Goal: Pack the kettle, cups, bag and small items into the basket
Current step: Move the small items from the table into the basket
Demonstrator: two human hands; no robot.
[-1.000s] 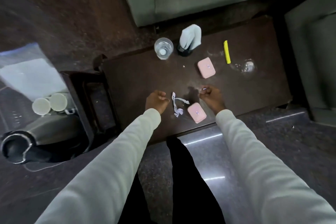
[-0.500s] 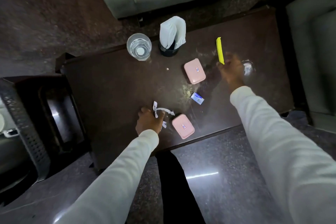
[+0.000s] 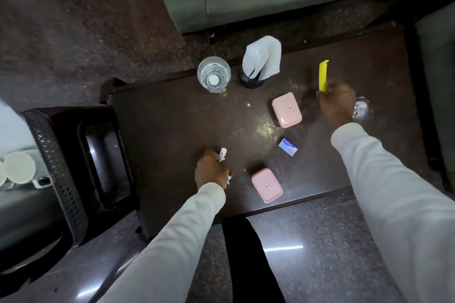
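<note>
Left grip (image 3: 212, 171) around white wrappers (image 3: 222, 154)

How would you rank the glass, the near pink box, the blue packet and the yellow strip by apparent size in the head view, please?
1. Near pink box and glass: too alike to rank.
2. Yellow strip, partly hidden by the right hand.
3. Blue packet.

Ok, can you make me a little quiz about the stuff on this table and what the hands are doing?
1. True or false: the right hand is closed on the lower end of the yellow strip.
2. How many pink boxes are on the table?
3. What does the left hand grip? A) white paper scraps B) the glass of water C) the small blue packet

Key: 1 true; 2 two, one far and one near; 3 A.
</note>
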